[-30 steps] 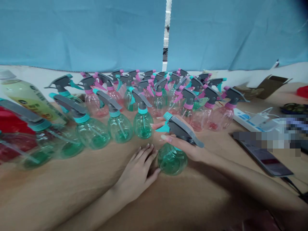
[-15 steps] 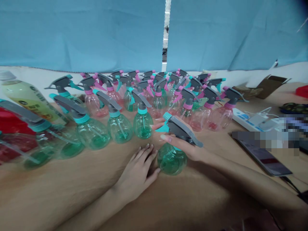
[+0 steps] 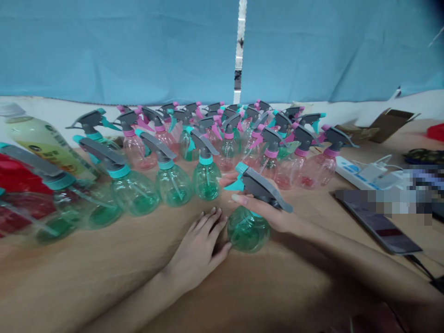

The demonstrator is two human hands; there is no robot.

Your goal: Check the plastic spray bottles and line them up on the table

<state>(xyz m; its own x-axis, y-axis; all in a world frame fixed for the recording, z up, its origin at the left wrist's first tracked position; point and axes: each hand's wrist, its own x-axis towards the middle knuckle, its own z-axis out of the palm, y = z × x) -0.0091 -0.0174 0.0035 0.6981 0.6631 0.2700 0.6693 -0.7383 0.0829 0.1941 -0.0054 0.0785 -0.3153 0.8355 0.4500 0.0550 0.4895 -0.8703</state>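
A green spray bottle [image 3: 249, 231] with a grey and turquoise trigger head stands upright on the table [image 3: 132, 259]. My right hand [image 3: 265, 206] grips it around the neck just under the head, fingers pointing left beneath the trigger. My left hand [image 3: 199, 245] lies flat on the table, palm down and fingers stretched out, with its thumb close to the bottle's left side. Just beyond my fingertips stands another green spray bottle [image 3: 206, 178]. A row of similar green spray bottles [image 3: 173, 185] runs off to the left.
Behind stand several pink spray bottles [image 3: 321, 169] among green ones. A big yellowish bottle [image 3: 45, 138] and a red object [image 3: 21, 178] are at the left. To the right lie a phone [image 3: 378, 222] on a cable, a white power strip [image 3: 357, 172] and an open cardboard box [image 3: 390, 122].
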